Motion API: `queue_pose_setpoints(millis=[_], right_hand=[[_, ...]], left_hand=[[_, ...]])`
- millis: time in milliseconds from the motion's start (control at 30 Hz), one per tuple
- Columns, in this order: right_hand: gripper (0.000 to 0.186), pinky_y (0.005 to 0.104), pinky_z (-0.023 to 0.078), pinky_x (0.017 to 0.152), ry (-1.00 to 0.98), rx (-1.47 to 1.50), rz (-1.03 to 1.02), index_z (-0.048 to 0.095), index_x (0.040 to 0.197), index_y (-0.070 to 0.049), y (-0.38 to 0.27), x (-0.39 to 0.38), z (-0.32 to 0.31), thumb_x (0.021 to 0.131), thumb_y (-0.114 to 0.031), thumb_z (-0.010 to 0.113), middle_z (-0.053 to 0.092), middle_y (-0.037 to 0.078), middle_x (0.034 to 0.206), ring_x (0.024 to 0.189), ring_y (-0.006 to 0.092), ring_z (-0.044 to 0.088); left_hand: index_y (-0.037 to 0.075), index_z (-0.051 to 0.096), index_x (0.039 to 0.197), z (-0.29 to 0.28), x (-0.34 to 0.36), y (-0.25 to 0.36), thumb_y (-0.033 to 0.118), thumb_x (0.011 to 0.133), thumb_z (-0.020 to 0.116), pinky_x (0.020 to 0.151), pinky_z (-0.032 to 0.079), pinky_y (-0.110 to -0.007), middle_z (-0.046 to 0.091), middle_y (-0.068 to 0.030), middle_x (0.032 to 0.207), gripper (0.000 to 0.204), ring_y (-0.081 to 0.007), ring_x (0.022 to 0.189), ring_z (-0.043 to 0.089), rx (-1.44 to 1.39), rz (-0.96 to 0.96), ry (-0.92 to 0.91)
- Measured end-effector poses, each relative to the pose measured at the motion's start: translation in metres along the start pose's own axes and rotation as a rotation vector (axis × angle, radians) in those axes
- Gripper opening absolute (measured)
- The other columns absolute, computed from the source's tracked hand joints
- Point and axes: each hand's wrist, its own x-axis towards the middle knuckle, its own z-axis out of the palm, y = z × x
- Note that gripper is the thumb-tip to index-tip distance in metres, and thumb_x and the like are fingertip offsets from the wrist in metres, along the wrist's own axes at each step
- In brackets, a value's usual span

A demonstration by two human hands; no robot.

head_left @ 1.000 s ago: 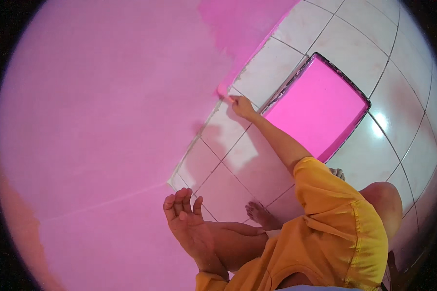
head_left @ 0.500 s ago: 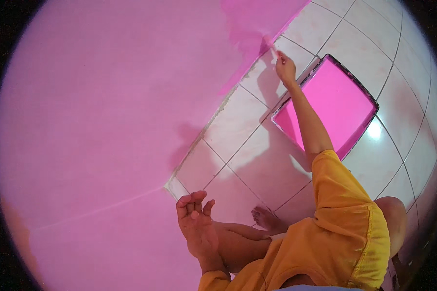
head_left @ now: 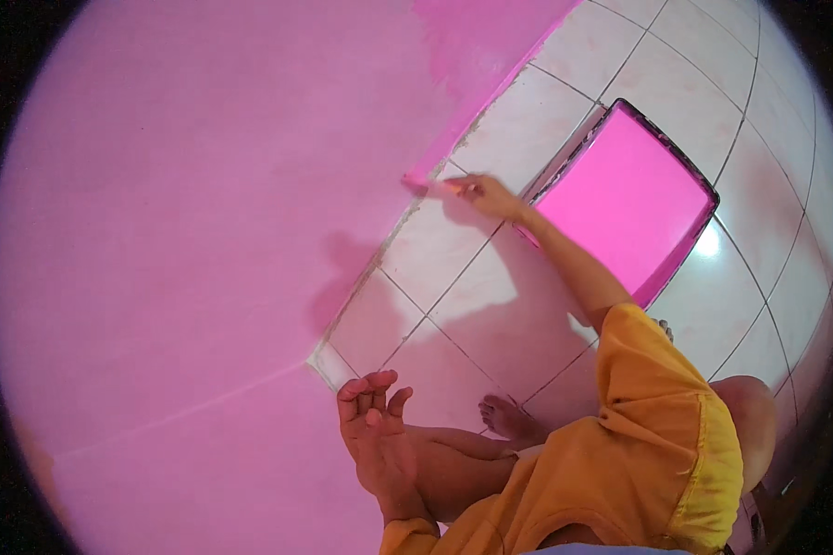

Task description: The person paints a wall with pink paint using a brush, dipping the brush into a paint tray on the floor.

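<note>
Paintbrush, blurred, at the pink wall left of the paint tray, right hand gripping its handle beside the tray, left hand well apart, half open, lower left of the tray.

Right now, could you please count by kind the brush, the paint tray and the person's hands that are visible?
Brush: 1
Paint tray: 1
Left hand and right hand: 2
Total: 4
</note>
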Motion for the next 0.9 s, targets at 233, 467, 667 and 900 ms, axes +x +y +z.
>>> queue_pose_setpoints(millis=[233,467,667,900], right_hand=[[0.041,0.0236,0.046,0.063,0.724,0.142,0.144,0.059,0.123,-0.012,0.024,0.048,-0.115,0.083,-0.005,0.051,0.063,0.004,0.088,0.073,0.0075,0.054],[0.037,0.0325,0.045,0.057,0.584,0.031,0.092,0.06,0.12,-0.011,-0.006,0.026,0.028,0.083,-0.013,0.056,0.065,0.008,0.079,0.057,0.0126,0.052],[0.033,0.0324,0.048,0.064,-0.019,-0.031,-0.219,0.061,0.116,-0.007,-0.015,-0.005,0.043,0.084,-0.012,0.055,0.066,0.01,0.089,0.069,0.0153,0.06],[0.033,0.0247,0.047,0.075,0.392,0.115,0.073,0.057,0.12,0.0,0.002,0.037,-0.07,0.088,-0.007,0.052,0.066,0.009,0.097,0.085,0.0122,0.058]], left_hand=[[0.006,0.048,0.111,0.01,-0.005,0.005,0.02,0.078,0.065,0.085,0.049,-0.038,0.056,-0.0145,0.109,0.04,-0.0264,0.108,0.052,0.002,0.007,0.031],[0.005,0.048,0.111,0.013,-0.005,0.005,0.021,0.078,0.066,0.085,0.048,-0.038,0.056,-0.015,0.107,0.041,-0.0265,0.107,0.053,0.026,0.015,0.009],[0.005,0.048,0.111,0.014,0.003,0.002,0.021,0.079,0.066,0.084,0.048,-0.038,0.056,-0.0147,0.108,0.04,-0.0266,0.108,0.052,0.051,-0.039,0.027],[0.005,0.048,0.11,0.003,-0.005,0.007,0.021,0.079,0.066,0.084,0.048,-0.038,0.056,-0.0144,0.108,0.04,-0.0263,0.108,0.052,0.035,0.023,0.03]])
